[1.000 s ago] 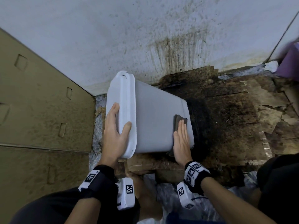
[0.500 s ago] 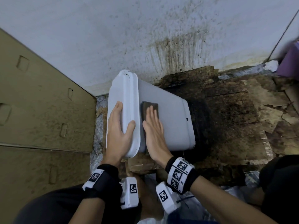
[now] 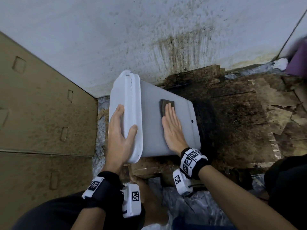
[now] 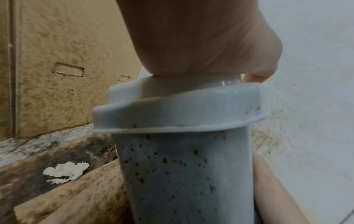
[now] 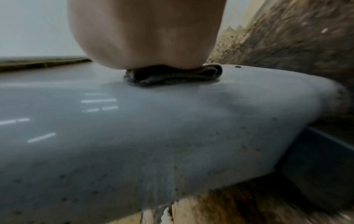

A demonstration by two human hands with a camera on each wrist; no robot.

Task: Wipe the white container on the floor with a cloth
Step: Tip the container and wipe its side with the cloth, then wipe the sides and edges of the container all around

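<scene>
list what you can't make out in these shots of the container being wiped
- Head view: most of the cloth is hidden under the right hand.
- Right wrist view: the palm hides the fingers; the white container is blurred.
- Left wrist view: the left hand hides the lid's top.
- Container's contents: lid shut, not visible.

No readable words, brands or numbers anywhere. Only signs: black-and-white square code markers on black wrist straps [image 3: 193, 161] and white wrist-mounted camera housings [image 3: 132, 200], near edge of scene; patterns, not legible text.
</scene>
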